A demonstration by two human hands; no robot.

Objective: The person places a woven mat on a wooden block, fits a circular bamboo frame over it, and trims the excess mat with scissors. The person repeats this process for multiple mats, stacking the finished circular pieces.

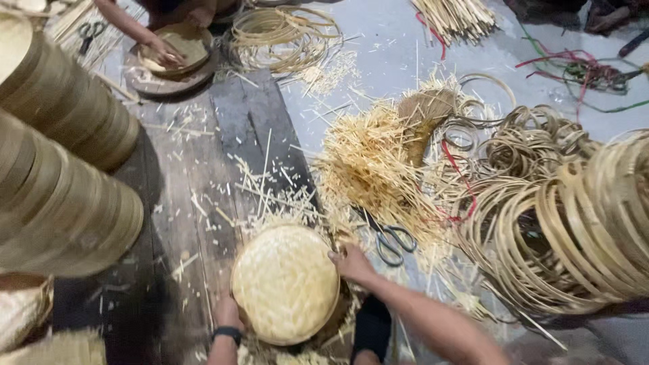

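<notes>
Both hands are gripping a round woven bamboo lid (284, 282) — left hand (227, 313) at its lower-left rim, right hand (352, 263) at its right edge — while scissors (392, 241) are lying just beside, among bamboo trimmings (368, 162).

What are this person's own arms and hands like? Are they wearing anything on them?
Both hands are bare, with no gloves. The left hand has a dark band with a thin teal edge, like a watch or fitness strap, around its wrist. The right hand and its forearm are uncovered; no sleeve shows on either arm.
</notes>
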